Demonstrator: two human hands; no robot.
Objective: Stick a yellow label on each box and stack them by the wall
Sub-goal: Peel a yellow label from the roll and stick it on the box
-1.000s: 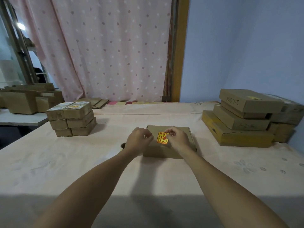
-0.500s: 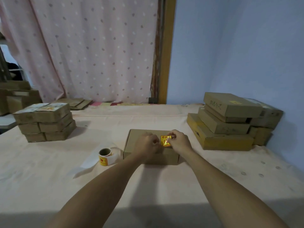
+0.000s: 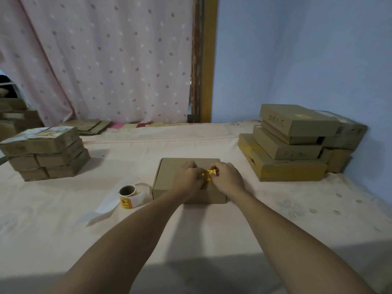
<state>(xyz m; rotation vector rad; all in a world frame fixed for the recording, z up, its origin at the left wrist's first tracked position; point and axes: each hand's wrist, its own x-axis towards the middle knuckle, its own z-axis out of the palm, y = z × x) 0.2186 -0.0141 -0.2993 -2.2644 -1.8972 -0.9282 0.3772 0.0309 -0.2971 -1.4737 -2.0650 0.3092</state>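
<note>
Two bare forearms reach out over the cloth-covered table [image 3: 212, 230] and meet on top of a flat cardboard box [image 3: 168, 177] lying near the middle of it. The left grip [image 3: 187, 177] and the right grip [image 3: 228, 177] are both curled, knuckles up. Between them they pinch a small yellow label [image 3: 210, 173], one at each side edge. The label sits over the right half of the lid and looks buckled rather than flat. The fingertips are hidden, so I cannot tell whether any of it already touches the card. By my judgement the label is thin, limp and sticky underneath, so it is best held by its very edges, laid down from one side and then rubbed flat. The box looks light and fairly stiff, with a dry card surface that should not slip. To carry it, a grip on each short end should do, without squeezing the lid in. Just left of the box stands the label roll [image 3: 127, 193], with a loose strip of backing paper [image 3: 106, 206] trailing from it. Farther off, a stack of small boxes [image 3: 46, 153] sits at the left. At the right, a stack of flat boxes [image 3: 297, 145], the top one bearing a yellow label, rests against the blue wall [image 3: 297, 60].
</note>
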